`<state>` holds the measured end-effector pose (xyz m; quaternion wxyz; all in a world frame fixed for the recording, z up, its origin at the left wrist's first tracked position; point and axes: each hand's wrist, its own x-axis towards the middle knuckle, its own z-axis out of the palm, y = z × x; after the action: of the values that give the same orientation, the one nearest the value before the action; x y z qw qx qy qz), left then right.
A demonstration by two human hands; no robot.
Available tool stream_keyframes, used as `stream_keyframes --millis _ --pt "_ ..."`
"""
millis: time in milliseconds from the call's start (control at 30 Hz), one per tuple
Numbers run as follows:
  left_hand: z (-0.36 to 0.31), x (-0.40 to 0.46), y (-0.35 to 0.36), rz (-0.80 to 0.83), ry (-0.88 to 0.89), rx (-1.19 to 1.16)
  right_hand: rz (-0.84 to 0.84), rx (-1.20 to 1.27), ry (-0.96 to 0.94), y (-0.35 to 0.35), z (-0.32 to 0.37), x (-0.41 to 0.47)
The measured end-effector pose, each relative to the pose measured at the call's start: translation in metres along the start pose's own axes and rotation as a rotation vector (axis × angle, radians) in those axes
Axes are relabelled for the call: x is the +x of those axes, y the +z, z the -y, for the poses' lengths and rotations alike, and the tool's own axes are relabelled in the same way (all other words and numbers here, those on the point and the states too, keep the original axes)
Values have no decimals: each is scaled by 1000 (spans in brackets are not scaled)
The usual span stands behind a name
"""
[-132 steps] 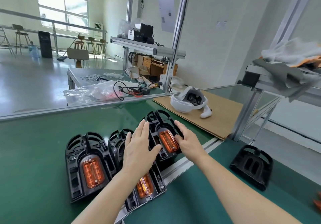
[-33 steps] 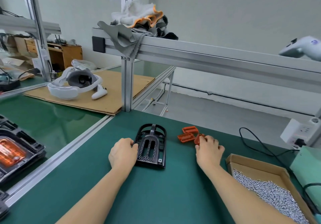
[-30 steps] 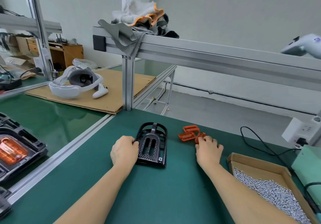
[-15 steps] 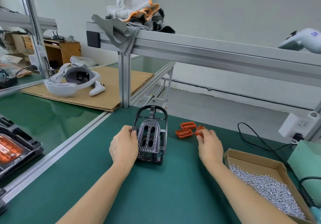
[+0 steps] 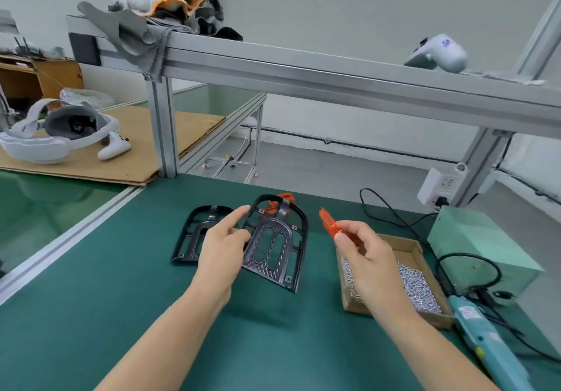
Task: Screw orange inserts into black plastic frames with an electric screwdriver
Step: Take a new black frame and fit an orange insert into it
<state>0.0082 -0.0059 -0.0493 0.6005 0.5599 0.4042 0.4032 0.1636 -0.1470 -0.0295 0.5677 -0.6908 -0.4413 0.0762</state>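
Head view: nearest the camera, two bare forearms are being extended over the green bench mat (image 5: 91, 314). At the lower right, the electric screwdriver (image 5: 482, 339) is being left lying on the mat, untouched, with its black cable trailing beside it. Just beyond it, the cardboard box (image 5: 416, 249) of small silver screws (image 5: 416, 287) is being kept beside the right wrist.

A black plastic frame (image 5: 274, 246) is being held raised and tilted above the mat by the left hand (image 5: 223, 246); its left edge is being gripped by the thumb and curled fingers, while the index finger is being held out straight across its upper rim. An orange insert (image 5: 328, 223) is being pinched by the thumb and fingertips of the right hand (image 5: 364, 252), held in the air just to the right of the frame and apart from it.

A second black frame (image 5: 194, 233) is being left flat on the mat, partly hidden behind the left hand. More orange inserts (image 5: 280, 201) are being seen through and past the top of the raised frame.

Farther right, a pale green box (image 5: 479, 245) and a white power socket (image 5: 441, 186) are being shown. At the far left, a white headset (image 5: 54, 131) is being kept on cardboard sheeting (image 5: 194, 129). On the aluminium beam (image 5: 334, 81), a pile of cloths (image 5: 170, 11) and a white controller (image 5: 437, 53) are being stored.
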Motion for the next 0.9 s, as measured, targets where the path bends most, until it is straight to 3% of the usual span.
stream_keyframes --millis 200,400,533,633,700,800,900 --pt "-14 -30 7 57 16 -28 102 117 50 -4 -3 -38" --pt "-35 -55 8 46 98 31 81 909 483 -2 -1 -52" --pt "-47 -60 9 50 185 404 44 1179 676 -6 1 -52" --pt "-61 -59 24 -55 286 813 30 1242 722 -9 1 -54" --pt "-66 -56 42 -58 335 954 10 1222 702 -10 0 -55" --pt "-65 -52 71 51 371 1017 -72 1164 601 -15 -1 -54" --pt "-58 -46 88 264 262 905 -147 1112 503 -28 -2 -54"
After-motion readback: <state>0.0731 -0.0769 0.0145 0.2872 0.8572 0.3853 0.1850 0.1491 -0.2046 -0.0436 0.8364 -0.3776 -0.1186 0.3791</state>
